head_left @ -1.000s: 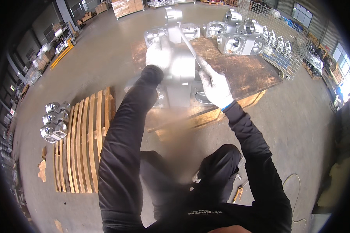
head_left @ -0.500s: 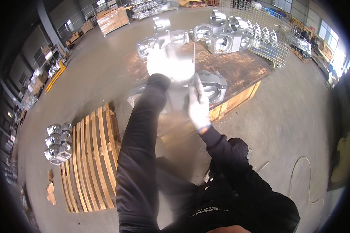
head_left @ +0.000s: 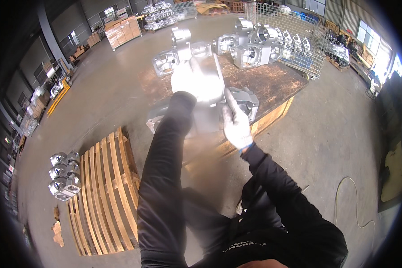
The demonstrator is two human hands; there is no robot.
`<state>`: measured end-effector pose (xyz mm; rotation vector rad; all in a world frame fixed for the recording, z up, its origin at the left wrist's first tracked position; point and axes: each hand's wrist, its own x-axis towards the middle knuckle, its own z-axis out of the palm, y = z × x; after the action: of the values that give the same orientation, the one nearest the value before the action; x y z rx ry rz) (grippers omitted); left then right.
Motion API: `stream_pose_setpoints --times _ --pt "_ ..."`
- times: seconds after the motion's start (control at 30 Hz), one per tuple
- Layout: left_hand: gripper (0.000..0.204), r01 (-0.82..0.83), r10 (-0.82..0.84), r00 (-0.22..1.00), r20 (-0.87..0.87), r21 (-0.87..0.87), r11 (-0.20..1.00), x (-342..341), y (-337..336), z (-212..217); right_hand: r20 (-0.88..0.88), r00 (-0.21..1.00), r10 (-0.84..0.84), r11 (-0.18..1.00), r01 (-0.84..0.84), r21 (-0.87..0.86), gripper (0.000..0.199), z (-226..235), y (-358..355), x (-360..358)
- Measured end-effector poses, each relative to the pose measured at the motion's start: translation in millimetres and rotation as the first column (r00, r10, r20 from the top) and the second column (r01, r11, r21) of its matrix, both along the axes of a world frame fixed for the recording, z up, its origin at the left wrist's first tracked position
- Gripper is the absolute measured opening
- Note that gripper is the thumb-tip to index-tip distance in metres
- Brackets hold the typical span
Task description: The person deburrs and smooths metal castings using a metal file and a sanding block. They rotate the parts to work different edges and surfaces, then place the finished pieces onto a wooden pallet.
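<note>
My right hand [head_left: 237,128], in a white glove, grips a thin, straight, pale rod-like tool [head_left: 219,71]. The tool points away from me, its far end leaning left. Beneath it, a silver-grey metal casting [head_left: 248,103] with a large round opening lies at the near side of the brown-topped table [head_left: 272,87]. My left hand [head_left: 183,82], also gloved in white, is over the casting's left part, beside the tool. Strong glare washes out its fingers and the casting's middle, so what it touches is hidden.
Silver castings [head_left: 181,49] and more castings [head_left: 254,49] stand along the table's far side. Behind them is a wire mesh cage [head_left: 315,49] of parts. A wooden pallet [head_left: 105,192] and stacked castings [head_left: 64,176] lie at left. A hose [head_left: 338,196] curls on the floor at right.
My right hand has moved a little right and nearer to me. The tool, upright in the picture before, now slants with its far end to the left. My left hand stays nearly in place.
</note>
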<state>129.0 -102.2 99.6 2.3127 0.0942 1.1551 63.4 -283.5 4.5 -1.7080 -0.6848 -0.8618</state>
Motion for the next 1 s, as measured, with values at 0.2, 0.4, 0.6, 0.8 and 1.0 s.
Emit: stream_pose_setpoints --times 0.2,0.4,0.6,0.8,1.0 --pt "0.044 0.019 -0.026 0.997 0.069 0.095 0.995 3 2 -2 -0.394 0.912 0.111 0.984 -0.158 -0.087 0.052 15 -20 16" --pt "0.043 -0.030 0.027 1.000 0.015 0.288 0.957 -7 -2 8 -0.169 0.961 0.217 0.975 -0.222 -0.008 0.050 15 -15 24" --pt "0.034 -0.125 -0.043 0.984 0.173 0.843 0.524 -14 -14 18 -0.445 0.869 0.219 0.943 -0.070 0.326 0.065 -17 43 -36" --pt "0.047 0.184 -0.093 0.983 -0.158 0.825 0.534 -26 -18 10 -0.453 0.854 0.257 0.807 0.068 0.587 0.056 -6 70 -75" --pt "0.049 0.148 0.026 0.982 -0.186 0.851 0.504 -21 -39 11 -0.834 0.401 0.380 0.823 0.264 0.502 0.049 38 56 -85"
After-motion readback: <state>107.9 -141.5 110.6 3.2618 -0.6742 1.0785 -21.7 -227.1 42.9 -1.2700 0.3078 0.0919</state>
